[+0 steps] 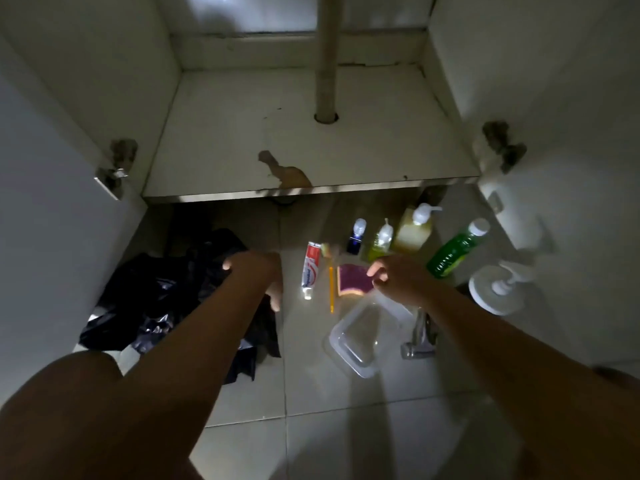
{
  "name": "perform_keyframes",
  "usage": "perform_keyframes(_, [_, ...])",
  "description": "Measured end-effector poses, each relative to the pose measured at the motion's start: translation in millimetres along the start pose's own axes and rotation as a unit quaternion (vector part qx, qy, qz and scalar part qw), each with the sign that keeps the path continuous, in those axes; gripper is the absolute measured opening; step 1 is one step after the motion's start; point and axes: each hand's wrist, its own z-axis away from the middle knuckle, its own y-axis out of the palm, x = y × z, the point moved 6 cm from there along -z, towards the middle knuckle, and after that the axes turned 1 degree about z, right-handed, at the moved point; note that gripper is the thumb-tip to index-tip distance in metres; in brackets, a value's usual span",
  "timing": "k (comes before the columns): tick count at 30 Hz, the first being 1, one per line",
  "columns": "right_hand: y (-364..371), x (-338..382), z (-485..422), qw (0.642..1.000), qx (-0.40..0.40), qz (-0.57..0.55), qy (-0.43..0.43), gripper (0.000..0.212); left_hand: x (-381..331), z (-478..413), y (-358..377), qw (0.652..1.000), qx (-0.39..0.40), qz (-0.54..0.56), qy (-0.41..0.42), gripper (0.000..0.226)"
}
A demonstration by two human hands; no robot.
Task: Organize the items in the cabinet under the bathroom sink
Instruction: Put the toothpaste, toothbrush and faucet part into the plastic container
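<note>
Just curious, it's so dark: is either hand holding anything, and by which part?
The right hand holds nothing, hovering over the sponge. Whether the left hand grips the black bag beneath it cannot be told.

Open cabinet (242, 133), toothpaste (310, 268), green bottle (453, 251) on tiles (346, 427), black bag (156, 299)

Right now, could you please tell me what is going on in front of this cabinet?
A person reaches both hands over things laid out on the floor before the open cabinet. The left hand is over the black bags; whether it grips them is too dark to tell. The right hand, loosely curled and holding nothing, hangs above the sponge and the clear tub. The toothpaste and bottles are nearby, outside the cabinet.
</note>
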Motion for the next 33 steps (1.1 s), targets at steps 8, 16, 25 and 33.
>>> perform_keyframes(8, [69, -83, 36, 0.976, 0.082, -0.075, 0.190, 0.054, -143, -16, 48, 0.960, -0.036, 0.198, 0.197, 0.062])
perform_keyframes(16, [116, -92, 47, 0.942, -0.005, -0.229, 0.244, 0.038, -152, -24, 94, 0.940, -0.061, 0.303, 0.144, 0.035])
perform_keyframes(25, [117, -60, 45, 0.940, -0.006, -0.285, 0.188, 0.025, -96, -14, 112, 0.924, -0.049, 0.373, 0.072, 0.034])
perform_keyframes(33, [81, -10, -6, 0.980, 0.062, -0.144, 0.126, 0.037, -52, -11, 137, 0.919, -0.033, 0.392, -0.001, 0.037])
